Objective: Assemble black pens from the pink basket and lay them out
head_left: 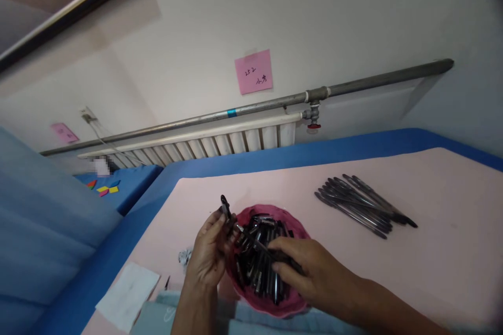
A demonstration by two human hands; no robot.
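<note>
My left hand is closed round a black pen cap, whose tip sticks up above the fingers. My right hand pinches a dark pen between thumb and fingers. The pen slants up to the left, over the basket, with its front end close to my left fingers. Beneath both hands stands a round pink basket, full of loose black pen parts. My forearms and hands cover parts of its rim. To the right, a pile of dark pens lies on the pink sheet.
A pink sheet covers the blue table. At lower left lie a white paper and a small dark piece. Coloured flat pieces rest on another blue surface. Behind run a radiator and a metal pipe.
</note>
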